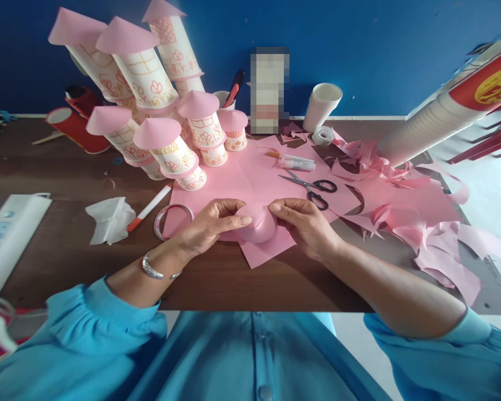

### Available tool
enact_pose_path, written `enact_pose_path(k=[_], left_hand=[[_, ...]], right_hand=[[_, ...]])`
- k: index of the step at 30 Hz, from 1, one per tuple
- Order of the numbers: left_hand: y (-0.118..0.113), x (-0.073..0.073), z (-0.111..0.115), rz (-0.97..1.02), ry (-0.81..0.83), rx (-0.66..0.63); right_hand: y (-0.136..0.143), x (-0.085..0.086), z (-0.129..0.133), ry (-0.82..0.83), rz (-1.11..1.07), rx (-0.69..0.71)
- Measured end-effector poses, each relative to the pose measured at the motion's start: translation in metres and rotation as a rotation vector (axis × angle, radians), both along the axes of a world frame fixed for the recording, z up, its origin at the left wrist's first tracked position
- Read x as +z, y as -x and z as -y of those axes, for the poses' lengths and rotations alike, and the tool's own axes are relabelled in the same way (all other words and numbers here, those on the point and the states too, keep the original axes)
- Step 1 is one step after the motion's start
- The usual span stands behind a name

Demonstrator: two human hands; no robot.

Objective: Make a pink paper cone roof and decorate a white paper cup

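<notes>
Pinching the left edge of a pink disc (256, 229), the left hand (206, 227) faces the right hand (311, 227), clamped on the disc's upper right edge; the two are apart, the disc between them over a pink sheet (229, 175) near the table's (200, 287) front edge. Light, even thumb pressure would probably serve the thin paper best, sparing its rim a buckle; whether the line at its middle is a fold or a cut cannot be told. Around, from left, lie tissue (111, 220), a marker (150, 207), cone-topped towers (146, 72), a tape roll (157, 224), slightly opened scissors (308, 184) and scraps (426, 234). The scissors, just beyond the right hand, could snag a wider turn.
</notes>
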State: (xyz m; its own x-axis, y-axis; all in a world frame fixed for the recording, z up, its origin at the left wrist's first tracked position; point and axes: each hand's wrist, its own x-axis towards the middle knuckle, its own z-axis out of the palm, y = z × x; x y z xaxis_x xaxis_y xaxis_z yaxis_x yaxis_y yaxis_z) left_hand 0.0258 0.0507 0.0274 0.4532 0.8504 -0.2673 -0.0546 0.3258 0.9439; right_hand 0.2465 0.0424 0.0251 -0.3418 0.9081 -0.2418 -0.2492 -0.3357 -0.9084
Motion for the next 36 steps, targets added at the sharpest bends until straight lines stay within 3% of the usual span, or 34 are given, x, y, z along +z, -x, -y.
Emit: enact_pose_path(k=[10,22,29,36], left_hand=[[0.0010,-0.0018,0.0018,-0.034,-0.044,-0.015],[-0.0006,0.0045,0.0026,-0.043,-0.084,-0.072],[0.0006,0.0026,0.0028,-0.022,-0.039,-0.074],[0.0001,0.0035,0.0020,0.007,-0.002,-0.045]], right_hand=[[0.0013,0.0025,0.0047,0.062,-0.046,0.246],[-0.0016,0.0014,0.0024,0.050,-0.046,0.305],[0.0011,0.0022,0.0017,0.077,-0.052,0.210],[-0.0006,0.0040,0.0012,0.103,-0.077,0.232]])
